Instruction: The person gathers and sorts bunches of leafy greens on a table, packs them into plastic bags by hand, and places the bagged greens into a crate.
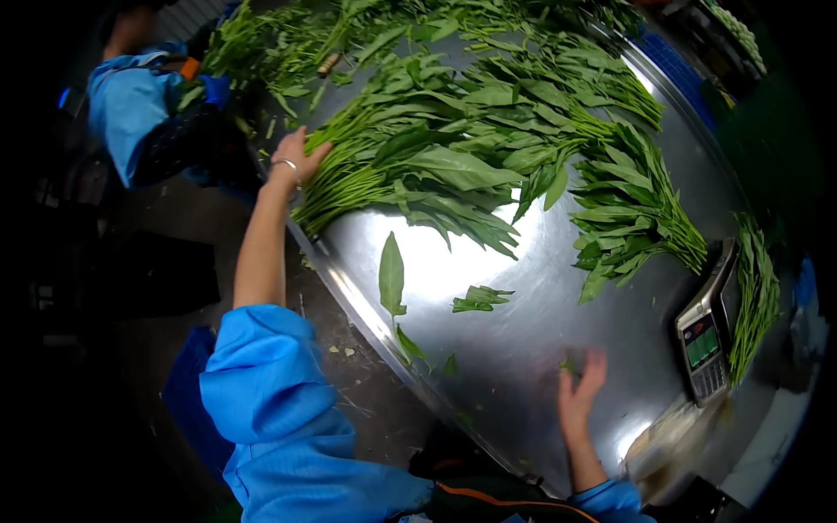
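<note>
My left hand [298, 160], with a bracelet at the wrist, rests on the stem ends of a large bunch of leafy greens [349, 170] at the left side of the metal table [523, 349]; its fingers are partly hidden behind the stems. Low on the right, my right hand [581, 383] is held over the metal with its fingers apart, blurred by motion. A small green scrap [567, 364] shows beside its fingers; whether they touch it is unclear. Between the hands lie a long single leaf [391, 275] and a small clump of leaves [482, 298].
More bunches of greens [632, 205] cover the table's far part. A digital scale [702, 344] with a lit green display stands at the right, beside another bunch [754, 301]. A co-worker in a blue top [131, 105] is at the upper left. A blue crate [196, 401] sits below the table edge.
</note>
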The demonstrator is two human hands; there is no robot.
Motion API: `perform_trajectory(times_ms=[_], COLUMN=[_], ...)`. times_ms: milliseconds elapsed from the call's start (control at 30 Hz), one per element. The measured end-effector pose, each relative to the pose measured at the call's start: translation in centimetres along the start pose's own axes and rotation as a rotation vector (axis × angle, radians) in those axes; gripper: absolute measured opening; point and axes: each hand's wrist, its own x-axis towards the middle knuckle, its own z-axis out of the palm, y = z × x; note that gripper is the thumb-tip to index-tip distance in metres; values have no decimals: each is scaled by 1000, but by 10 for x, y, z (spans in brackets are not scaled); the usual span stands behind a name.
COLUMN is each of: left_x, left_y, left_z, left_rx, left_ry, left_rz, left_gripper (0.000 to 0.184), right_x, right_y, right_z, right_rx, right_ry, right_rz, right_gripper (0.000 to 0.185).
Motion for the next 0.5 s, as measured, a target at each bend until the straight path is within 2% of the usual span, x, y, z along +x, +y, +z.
perform_trajectory(times_ms=[67,167,200,300,333,400,433,467,500], left_x=[19,40,44,44,41,35,28,15,7], left_y=[-11,-15,-16,-11,-12,-9,-9,-12,-15], left_z=[14,32,39,47,50,39,37,42,43], left_rx=[3,-44,-15,101,93,-45,-108,-111,-156], left_ry=[16,22,4,6,-51,-203,-287,-185,-205], left_rz=[12,9,5,-20,-99,-88,-84,-67,-17], left_gripper=[86,91,94,100,105,107,108,106,100], right_x=[2,-31,-20,42,63,90,95,100,107], right_y=[38,-45,-73,-77,-89,-120,-127,-130,-133], right_z=[-4,28,33,68,74,89,104,127,155], right_rx=[-115,-174,-199,162,217,323,494,675,815], right_ry=[-104,-527,-520,-449,-476,-561,-621,-675,-691], right_rz=[171,-327,-459,-436,-400,-305,-247,-186,-101], right_gripper=[43,44,45,44,44,44,47,49,53])
